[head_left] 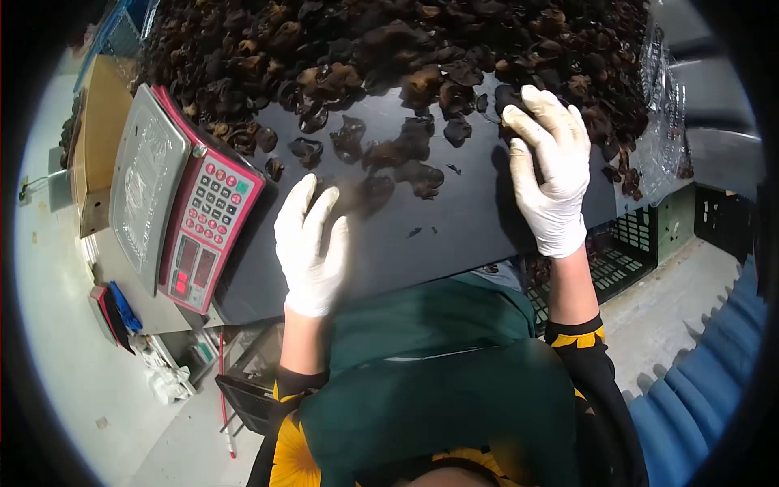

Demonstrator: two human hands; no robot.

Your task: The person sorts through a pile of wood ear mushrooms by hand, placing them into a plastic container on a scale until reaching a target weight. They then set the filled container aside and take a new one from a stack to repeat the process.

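Observation:
A large heap of dark brown, wet, ear-shaped pieces (389, 40) covers the far part of the dark tabletop (454, 243). My left hand (312, 247), in a white glove, is over the near left of the table with its fingers apart and nothing in it. Loose pieces (381, 154) lie just beyond and to the right of it. My right hand (553, 166), also gloved, has its fingers spread at the near right edge of the heap. Its fingertips are close to the dark pieces; whether they touch them I cannot tell.
A red and grey digital scale (215, 199) stands at the table's left, beside a cardboard box (101, 138). Clear plastic (669, 122) lies along the right edge. Below are a dark green crate (637, 243) and blue corrugated material (706, 390).

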